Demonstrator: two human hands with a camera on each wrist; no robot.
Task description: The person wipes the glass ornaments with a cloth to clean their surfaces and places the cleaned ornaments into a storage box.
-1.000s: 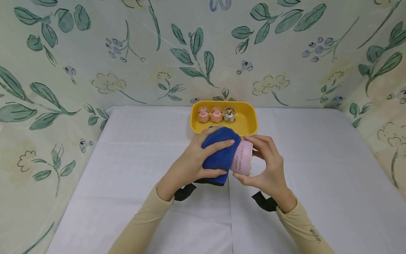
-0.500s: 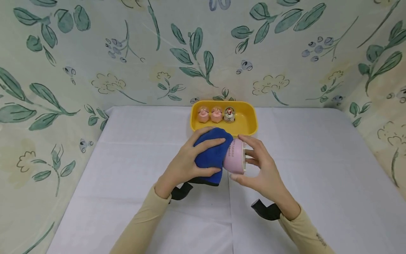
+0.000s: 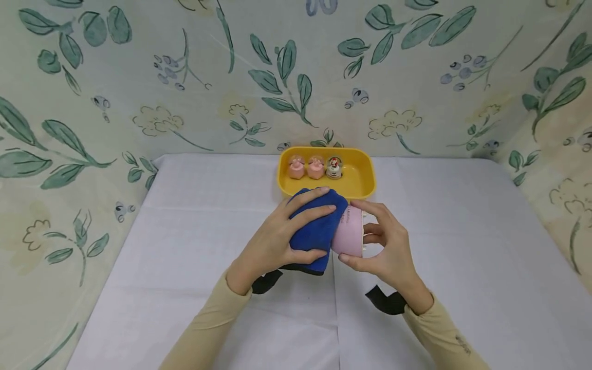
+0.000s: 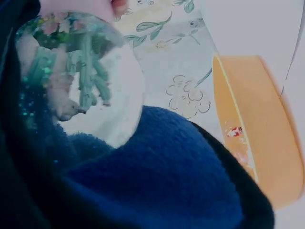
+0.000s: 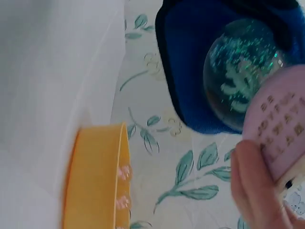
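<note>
A snow globe with a pink lettered base [image 3: 349,231] is tilted on its side above the table. My right hand [image 3: 386,241] grips that base between thumb and fingers. Around the glass dome, my left hand [image 3: 277,234] holds a blue cloth [image 3: 314,231] with a dark edge. In the left wrist view, the clear dome [image 4: 114,90] shows green shapes, a small pale figure and glitter inside, with the cloth lying against it. The right wrist view shows the dome [image 5: 233,71] against the cloth, above the base.
Behind the hands stands a yellow tray [image 3: 363,191]. Two small pink figures [image 3: 297,168] and a small globe-like figure [image 3: 334,168] are lined up in its left part. A white cloth [image 3: 208,200] covers the table, and a leaf-patterned curtain [image 3: 185,103] rises behind it.
Both hands, the cloth and the snow globe shifted left, then slightly back right. The base has turned, so its lettering now sits higher and shows less. The tray stayed put.
</note>
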